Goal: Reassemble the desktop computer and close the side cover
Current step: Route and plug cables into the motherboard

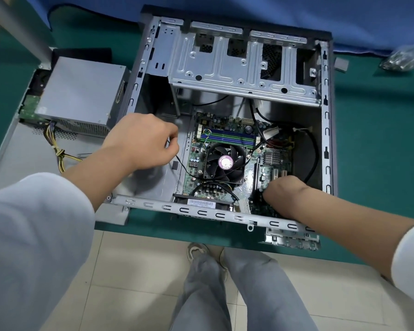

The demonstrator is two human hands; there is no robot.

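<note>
Open computer case (pixel 234 68) lies flat on green worktop (pixel 368 139), motherboard (pixel 225 144) exposed. Left hand (pixel 141 142) fingers curled, pinching thin black cable (pixel 181 163) beside fan (pixel 225 163). Right hand (pixel 285 189) reaches into board's corner; fingers hidden, grip unclear. Power supply (pixel 81 94) left of left fingers.

Green table top (pixel 378 144), blue cloth (pixel 225 5) behind (rumpled), tiled floor (pixel 134 271), clear bag (pixel 404 56) far right
</note>
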